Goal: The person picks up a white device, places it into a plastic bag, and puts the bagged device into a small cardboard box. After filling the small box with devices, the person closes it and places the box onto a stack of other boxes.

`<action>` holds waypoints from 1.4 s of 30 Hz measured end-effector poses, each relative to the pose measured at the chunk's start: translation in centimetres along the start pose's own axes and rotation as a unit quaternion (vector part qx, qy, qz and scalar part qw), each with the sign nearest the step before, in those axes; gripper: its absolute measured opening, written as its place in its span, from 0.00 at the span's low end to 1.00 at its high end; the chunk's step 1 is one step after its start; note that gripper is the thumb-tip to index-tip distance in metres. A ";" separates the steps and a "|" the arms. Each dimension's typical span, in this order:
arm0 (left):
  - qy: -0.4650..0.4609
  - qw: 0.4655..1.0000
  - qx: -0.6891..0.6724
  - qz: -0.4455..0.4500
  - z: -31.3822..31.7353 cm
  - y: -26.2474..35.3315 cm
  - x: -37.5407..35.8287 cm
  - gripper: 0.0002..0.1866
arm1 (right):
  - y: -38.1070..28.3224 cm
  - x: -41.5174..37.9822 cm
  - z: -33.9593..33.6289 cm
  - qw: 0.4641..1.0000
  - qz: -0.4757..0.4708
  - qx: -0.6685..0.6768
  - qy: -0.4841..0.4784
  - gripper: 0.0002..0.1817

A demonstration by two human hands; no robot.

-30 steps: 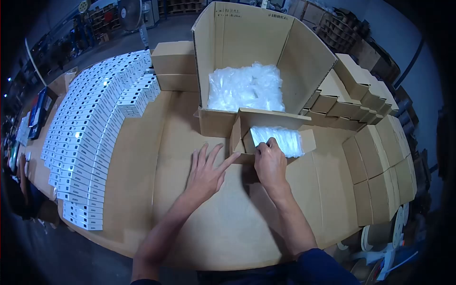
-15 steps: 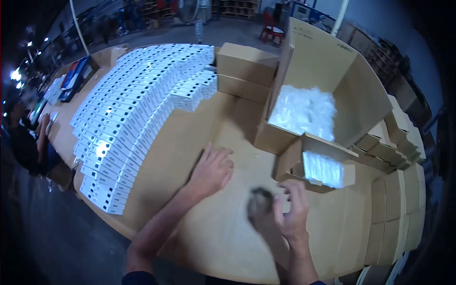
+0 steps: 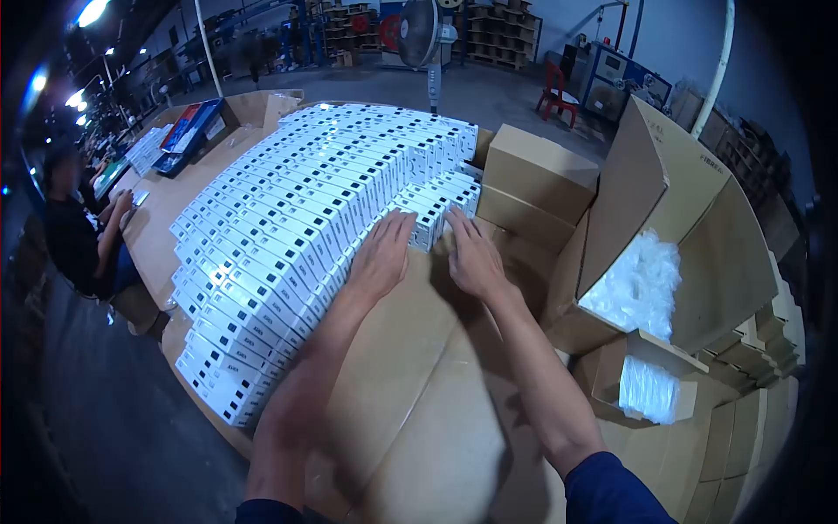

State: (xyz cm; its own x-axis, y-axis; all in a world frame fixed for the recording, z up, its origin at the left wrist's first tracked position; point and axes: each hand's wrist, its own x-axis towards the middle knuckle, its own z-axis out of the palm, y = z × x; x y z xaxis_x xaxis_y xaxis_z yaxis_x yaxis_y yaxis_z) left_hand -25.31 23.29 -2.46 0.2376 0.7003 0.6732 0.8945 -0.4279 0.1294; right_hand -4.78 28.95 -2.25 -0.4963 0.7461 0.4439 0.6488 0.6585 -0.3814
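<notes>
Many slim white boxes [image 3: 327,188] with dark squares and print stand packed in long stepped rows on the cardboard-covered table [image 3: 419,384]. A lower group of the same white boxes [image 3: 428,229] ends between my hands. My left hand [image 3: 381,255] reaches to the left side of that group, fingers stretched forward with their tips at the boxes. On the opposite side, my right hand [image 3: 474,253] has its fingers extended, tips close by the right side of the group. Neither hand is wrapped round a box.
At right stands a large open carton [image 3: 650,188] holding clear plastic bags [image 3: 642,284]. A smaller carton [image 3: 602,371] before it holds flat plastic sleeves [image 3: 649,390]. A closed brown carton [image 3: 537,179] sits behind the boxes. Another person [image 3: 83,227] sits at the far left edge.
Both hands have moved forward from the table's middle to either side of the lower group of white boxes. The view has shifted, so the boxes and cartons appear lower and further right.
</notes>
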 end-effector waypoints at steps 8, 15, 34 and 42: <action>-0.002 0.993 0.116 -0.018 0.7 -0.5 -0.5 0.27 | 0.5 2.8 0.9 0.995 0.004 -0.032 -0.096 0.37; -0.003 0.992 0.127 0.003 -1.3 -0.1 -1.7 0.18 | -0.6 1.4 -1.1 0.996 0.023 0.082 -0.023 0.38; -0.060 0.969 -0.186 0.150 -8.5 30.5 10.1 0.09 | 0.5 -21.9 -32.5 0.957 0.140 0.207 0.149 0.12; -0.200 0.974 0.103 0.021 9.4 30.4 20.8 0.09 | 8.7 -20.7 -36.5 0.949 0.181 0.140 0.219 0.13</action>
State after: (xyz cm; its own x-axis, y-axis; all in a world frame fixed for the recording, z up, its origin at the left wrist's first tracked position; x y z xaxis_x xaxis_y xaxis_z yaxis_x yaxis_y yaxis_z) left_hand 10.43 30.20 8.66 0.3669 0.8687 0.3328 0.9282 -0.3659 -0.0683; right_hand 32.21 15.68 14.87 0.0561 0.8560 0.5139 0.5222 0.4136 -0.7458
